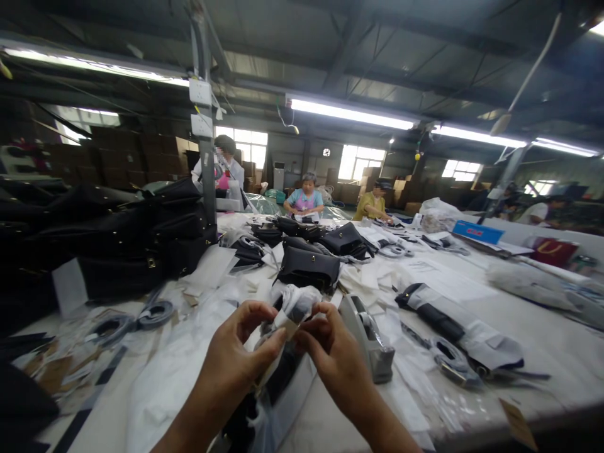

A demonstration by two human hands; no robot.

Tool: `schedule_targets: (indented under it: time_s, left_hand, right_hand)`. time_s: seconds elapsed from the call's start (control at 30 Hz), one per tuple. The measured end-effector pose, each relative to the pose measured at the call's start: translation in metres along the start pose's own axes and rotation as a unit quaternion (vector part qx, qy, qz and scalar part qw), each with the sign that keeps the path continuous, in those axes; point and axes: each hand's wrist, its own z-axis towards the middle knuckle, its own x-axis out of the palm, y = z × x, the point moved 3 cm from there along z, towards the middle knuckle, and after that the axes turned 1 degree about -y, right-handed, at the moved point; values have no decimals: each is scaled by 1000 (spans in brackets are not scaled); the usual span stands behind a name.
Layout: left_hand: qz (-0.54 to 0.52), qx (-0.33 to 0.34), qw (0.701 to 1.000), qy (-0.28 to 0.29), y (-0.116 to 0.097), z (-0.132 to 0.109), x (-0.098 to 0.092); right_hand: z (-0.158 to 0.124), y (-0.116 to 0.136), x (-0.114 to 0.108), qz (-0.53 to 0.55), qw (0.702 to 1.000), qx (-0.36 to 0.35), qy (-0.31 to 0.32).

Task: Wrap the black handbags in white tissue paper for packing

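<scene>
Pinching white paper (301, 303), blue sign (478, 232) lettering illegible

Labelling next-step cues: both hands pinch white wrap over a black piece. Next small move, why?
Probably: right hand reaches for the tape dispenser beside it, while left hand holds the white wrap pinched. The wrap's end looks loose, no tape visible on it.

Dim hall, strip lights (352, 114), windows (361, 162)
</scene>
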Motion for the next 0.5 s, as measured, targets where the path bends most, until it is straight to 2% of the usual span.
schedule_targets:
  time_s: [0.1, 0.17, 0.33, 0.5]
  left_hand:
    - [-6, -11, 1000, -4, -1, 0, -4]
    - [4, -13, 1000, -12, -1, 0, -6]
    - [-1, -9, 1000, -13, -5, -2, -2]
    - [-53, -41, 997, -33, -6, -4, 4]
  right_hand:
    - [-3, -6, -1, 50, 998, 34, 1]
    - [-8, -4, -2, 61, 998, 17, -18]
    - [-22, 16, 0, 48, 997, -56, -24]
    - [-24, 19, -2, -16, 996, -37, -78]
